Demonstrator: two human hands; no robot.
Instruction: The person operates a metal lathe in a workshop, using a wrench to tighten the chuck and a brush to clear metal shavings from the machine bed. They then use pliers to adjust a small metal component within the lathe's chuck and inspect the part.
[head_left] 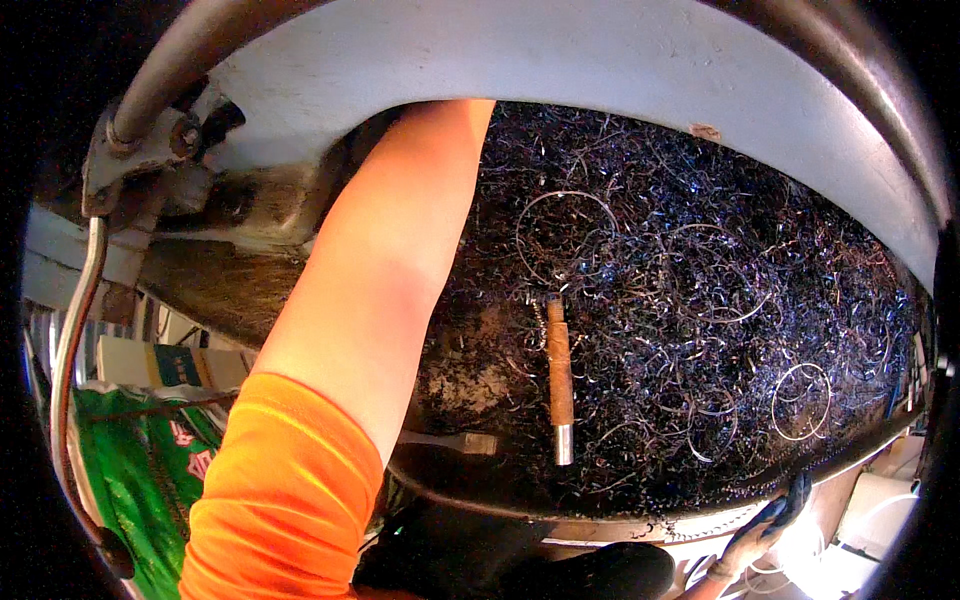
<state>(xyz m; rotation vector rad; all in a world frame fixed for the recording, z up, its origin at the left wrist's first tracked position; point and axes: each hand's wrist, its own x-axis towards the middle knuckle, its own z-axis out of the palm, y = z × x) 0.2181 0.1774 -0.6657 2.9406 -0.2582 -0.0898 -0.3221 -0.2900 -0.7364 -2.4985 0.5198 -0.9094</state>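
Observation:
My left arm, in an orange sleeve, reaches up under the pale grey machine casing. The casing hides my left hand and whatever it touches. At the lower right, my right hand rests against the rim of a large dark tray. Its darkened fingers look stretched out along that rim, and no tool shows in them. Dark, curly metal shavings cover much of the tray. A rod-like tool, brown with a shiny metal end, lies on them. Just right of my forearm is a flat, brush-like tool.
Thin wire-like rings lie among the shavings. A curved metal tube runs down the left side from a bracket. Below it are a green bag and a pale box. Bright light glares at the lower right.

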